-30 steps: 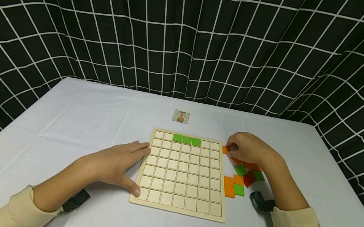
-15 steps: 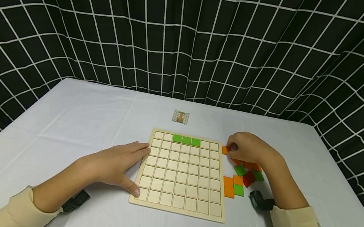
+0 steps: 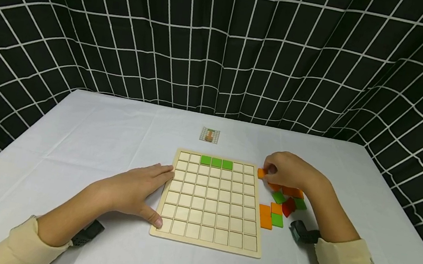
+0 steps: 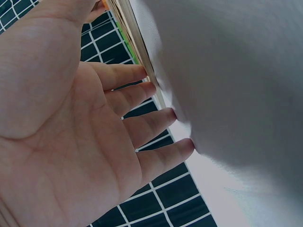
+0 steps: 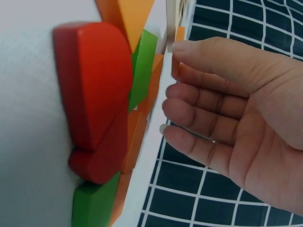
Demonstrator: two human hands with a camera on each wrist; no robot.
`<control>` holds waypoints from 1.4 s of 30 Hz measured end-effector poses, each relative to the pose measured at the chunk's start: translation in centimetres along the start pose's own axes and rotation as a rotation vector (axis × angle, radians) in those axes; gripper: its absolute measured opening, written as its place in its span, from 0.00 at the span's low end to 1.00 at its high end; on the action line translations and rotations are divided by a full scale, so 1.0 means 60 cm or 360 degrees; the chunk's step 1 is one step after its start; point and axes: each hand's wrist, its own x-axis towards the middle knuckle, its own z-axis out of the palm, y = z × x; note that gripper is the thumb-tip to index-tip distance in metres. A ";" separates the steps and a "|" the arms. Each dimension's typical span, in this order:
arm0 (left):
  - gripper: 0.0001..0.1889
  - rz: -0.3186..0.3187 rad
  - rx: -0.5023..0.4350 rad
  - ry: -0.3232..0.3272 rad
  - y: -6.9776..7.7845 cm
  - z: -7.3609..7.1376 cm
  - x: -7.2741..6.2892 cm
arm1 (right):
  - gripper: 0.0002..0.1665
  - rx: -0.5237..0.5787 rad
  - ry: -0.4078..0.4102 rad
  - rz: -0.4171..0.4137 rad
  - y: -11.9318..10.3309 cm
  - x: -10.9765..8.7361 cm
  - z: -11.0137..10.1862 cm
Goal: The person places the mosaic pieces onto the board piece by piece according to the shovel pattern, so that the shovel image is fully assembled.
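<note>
A wooden grid board (image 3: 211, 203) lies on the white cloth, with green square tiles (image 3: 216, 163) in three cells of its far row. My left hand (image 3: 134, 189) is spread along the board's left side, its thumb on the near left corner; in the left wrist view the straight fingertips (image 4: 182, 150) reach the board's edge and the cloth. Beside the far right corner, my right hand (image 3: 289, 171) pinches an orange tile (image 3: 261, 173) between thumb and index finger. The other right fingers are loosely curled, as the right wrist view shows.
Right of the board lie loose orange tiles (image 3: 266, 217), green tiles (image 3: 277, 220) and red pieces (image 3: 289, 207), some under the right forearm's reach. A small pattern card (image 3: 209, 135) lies beyond the board. Black curtains (image 3: 223, 44) with white grid lines surround the table's far sides.
</note>
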 end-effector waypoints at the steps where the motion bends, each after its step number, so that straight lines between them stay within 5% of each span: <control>1: 0.65 -0.0002 0.0005 -0.0002 0.000 0.000 0.000 | 0.07 -0.0002 0.0000 -0.0003 0.000 0.000 0.000; 17: 0.65 0.0007 0.0005 0.0001 0.000 -0.001 0.000 | 0.09 -0.0007 0.0021 -0.0025 -0.015 0.012 -0.003; 42: 0.65 0.0007 -0.0007 -0.0001 0.002 -0.002 0.000 | 0.07 0.0059 0.0023 -0.0248 -0.052 0.033 -0.003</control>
